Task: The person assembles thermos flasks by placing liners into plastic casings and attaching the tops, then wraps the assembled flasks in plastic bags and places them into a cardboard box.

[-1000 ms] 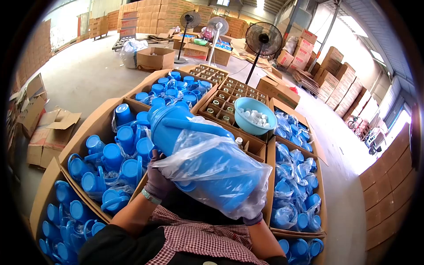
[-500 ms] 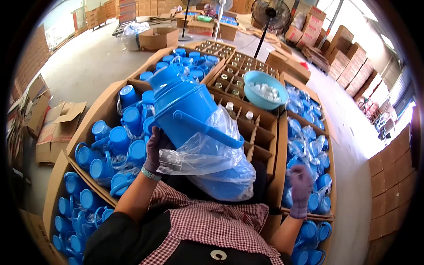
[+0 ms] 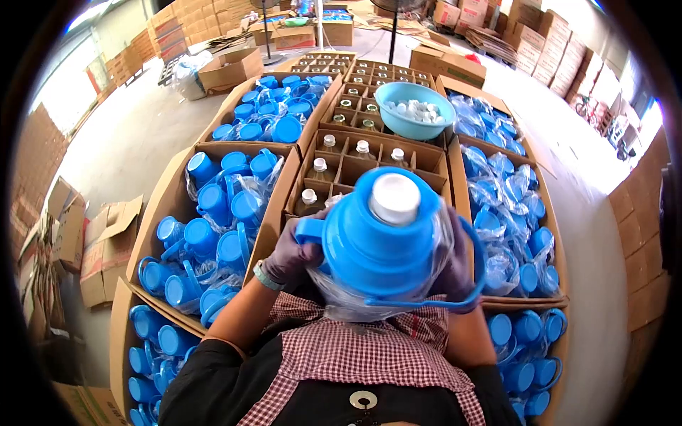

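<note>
A large blue flask point(image 3: 376, 248) stands upright close to my chest, its white stopper point(image 3: 395, 199) showing at the top and clear plastic film around its lower body. My left hand point(image 3: 291, 252) is closed on the flask's left side by the handle. On the right side, my right hand point(image 3: 458, 266) grips it through the film, partly hidden behind the blue carrying loop. Just beyond the flask is a divided carton point(image 3: 444, 170) holding several white-capped bottles point(image 3: 363, 149). A light blue basin point(image 3: 415, 128) of small white caps rests behind it.
Open cartons of blue cups or lids point(image 3: 231, 248) stand on the left. More cartons with blue parts in plastic point(image 3: 508, 220) line the right. Empty boxes point(image 3: 110, 248) lie on the floor at far left. Stacked cartons point(image 3: 554, 42) and fan poles point(image 3: 393, 35) are at the back.
The flask has turned from lying tilted to upright, its stopper now visible. My right hand left the flask, was raised at the right, and is on it again. The view has shifted.
</note>
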{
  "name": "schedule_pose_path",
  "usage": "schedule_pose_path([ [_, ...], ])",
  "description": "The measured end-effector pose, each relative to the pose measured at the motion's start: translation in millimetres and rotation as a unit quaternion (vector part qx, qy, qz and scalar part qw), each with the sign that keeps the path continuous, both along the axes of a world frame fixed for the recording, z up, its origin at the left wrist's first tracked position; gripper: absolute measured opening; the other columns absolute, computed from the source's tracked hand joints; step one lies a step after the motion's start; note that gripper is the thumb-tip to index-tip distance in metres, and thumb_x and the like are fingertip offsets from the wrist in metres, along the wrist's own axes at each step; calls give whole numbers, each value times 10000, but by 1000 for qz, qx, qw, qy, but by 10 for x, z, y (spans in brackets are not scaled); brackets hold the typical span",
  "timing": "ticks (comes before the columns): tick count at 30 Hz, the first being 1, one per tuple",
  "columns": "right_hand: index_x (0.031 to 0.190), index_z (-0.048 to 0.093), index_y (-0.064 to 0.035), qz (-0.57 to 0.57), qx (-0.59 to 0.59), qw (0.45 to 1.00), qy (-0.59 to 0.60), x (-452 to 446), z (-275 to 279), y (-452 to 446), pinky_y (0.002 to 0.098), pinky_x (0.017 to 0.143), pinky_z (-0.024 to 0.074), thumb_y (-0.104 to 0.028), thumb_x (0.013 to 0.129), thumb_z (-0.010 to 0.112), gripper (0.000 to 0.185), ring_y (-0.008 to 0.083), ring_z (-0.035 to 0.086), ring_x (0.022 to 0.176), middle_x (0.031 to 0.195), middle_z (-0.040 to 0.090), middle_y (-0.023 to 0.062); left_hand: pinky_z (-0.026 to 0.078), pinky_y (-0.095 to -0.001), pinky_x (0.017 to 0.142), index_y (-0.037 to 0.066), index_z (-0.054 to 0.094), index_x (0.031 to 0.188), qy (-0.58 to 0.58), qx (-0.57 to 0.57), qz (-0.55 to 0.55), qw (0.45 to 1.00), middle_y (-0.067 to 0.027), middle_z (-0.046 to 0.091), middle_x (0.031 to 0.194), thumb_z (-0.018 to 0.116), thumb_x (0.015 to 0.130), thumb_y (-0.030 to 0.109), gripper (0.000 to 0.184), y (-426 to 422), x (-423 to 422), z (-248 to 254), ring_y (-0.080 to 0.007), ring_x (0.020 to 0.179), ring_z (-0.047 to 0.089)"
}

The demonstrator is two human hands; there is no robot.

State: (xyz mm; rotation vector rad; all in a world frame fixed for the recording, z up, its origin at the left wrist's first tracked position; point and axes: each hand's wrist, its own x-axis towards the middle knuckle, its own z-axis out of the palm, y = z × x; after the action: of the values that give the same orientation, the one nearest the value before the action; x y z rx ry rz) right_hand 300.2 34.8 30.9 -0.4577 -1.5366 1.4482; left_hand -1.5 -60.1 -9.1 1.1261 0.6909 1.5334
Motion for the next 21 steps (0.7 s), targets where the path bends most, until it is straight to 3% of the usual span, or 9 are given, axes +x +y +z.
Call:
schedule_pose_path([
  [4, 1503, 481, -2, 122, 187, 949, -222, 458, 788, 42, 448, 1168, 388, -460, 954, 728, 756, 337, 533, 1361, 1451, 566, 193, 441, -354, 1122, -92, 380, 1545, 45, 4, -111, 993, -131, 629, 1416, 906, 758, 518, 1126, 11, 147, 114, -181, 1260, 609],
  [6, 1499, 493, -10, 113, 214, 897, -370, 631, 1265, -90, 485, 1154, 422, -358, 830, 862, 839, 354, 532, 1366, 1456, 559, 202, 421, -329, 1117, -57, 389, 1558, 40, -8, -165, 986, -94, 647, 1401, 913, 747, 494, 1111, 5, 222, 166, -151, 1258, 585],
  [8, 1482, 499, -14, 84, 263, 884, -377, 748, 1395, -217, 468, 1123, 449, -306, 693, 960, 959, 359, 574, 1327, 1452, 570, 203, 421, -329, 1120, -51, 383, 1563, 49, -11, -195, 980, -97, 648, 1400, 909, 751, 488, 1107, -15, 302, 251, -154, 1259, 588],
  [12, 1478, 478, -4, 12, 328, 838, -436, 782, 1534, -575, 486, 1097, 462, -461, 636, 953, 1069, 381, 580, 1295, 1398, 585, 210, 487, -303, 885, -70, 496, 1493, 293, 77, -119, 946, -97, 709, 1136, 770, 775, 744, 1119, -62, 310, 534, -145, 1014, 641],
  [13, 1476, 475, -2, -7, 346, 818, -460, 748, 1566, -668, 488, 1093, 464, -490, 626, 950, 1089, 384, 581, 1289, 1387, 587, 212, 461, -311, 794, -77, 563, 1431, 329, 134, -93, 930, -80, 662, 955, 662, 785, 834, 1122, -13, 315, 565, -166, 878, 614],
  [16, 1470, 466, 3, -66, 387, 743, -542, 710, 1649, -871, 497, 1080, 468, -576, 593, 941, 1153, 395, 583, 1273, 1357, 594, 219, 473, -308, 786, -75, 653, 1244, 183, 193, 78, 961, -116, 616, 1020, 595, 844, 715, 887, -24, 350, 567, -180, 899, 603],
  [18, 1465, 460, 7, -105, 387, 701, -589, 756, 1623, -948, 502, 1071, 471, -634, 572, 935, 1198, 402, 584, 1261, 1336, 598, 224, 480, -288, 783, -12, 607, 1312, 200, 51, 287, 935, -111, 580, 1084, 693, 884, 257, 513, 7, 407, 623, -165, 950, 591],
  [19, 1463, 457, 9, -109, 369, 707, -593, 816, 1523, -942, 505, 1067, 473, -662, 561, 932, 1220, 406, 584, 1256, 1326, 601, 226, 485, -305, 813, -8, 617, 1309, 219, -33, 303, 927, -121, 599, 1106, 697, 888, 297, 527, 148, 345, 531, -178, 981, 602],
  [21, 1435, 469, 9, -78, 305, 762, -566, 1092, 1160, -760, 507, 1066, 466, -699, 530, 931, 1239, 402, 580, 1248, 1313, 593, 235, 495, -339, 873, -2, 637, 1303, 327, -80, 141, 931, -141, 637, 1152, 706, 896, 377, 560, 460, 359, 252, -206, 1043, 623],
])
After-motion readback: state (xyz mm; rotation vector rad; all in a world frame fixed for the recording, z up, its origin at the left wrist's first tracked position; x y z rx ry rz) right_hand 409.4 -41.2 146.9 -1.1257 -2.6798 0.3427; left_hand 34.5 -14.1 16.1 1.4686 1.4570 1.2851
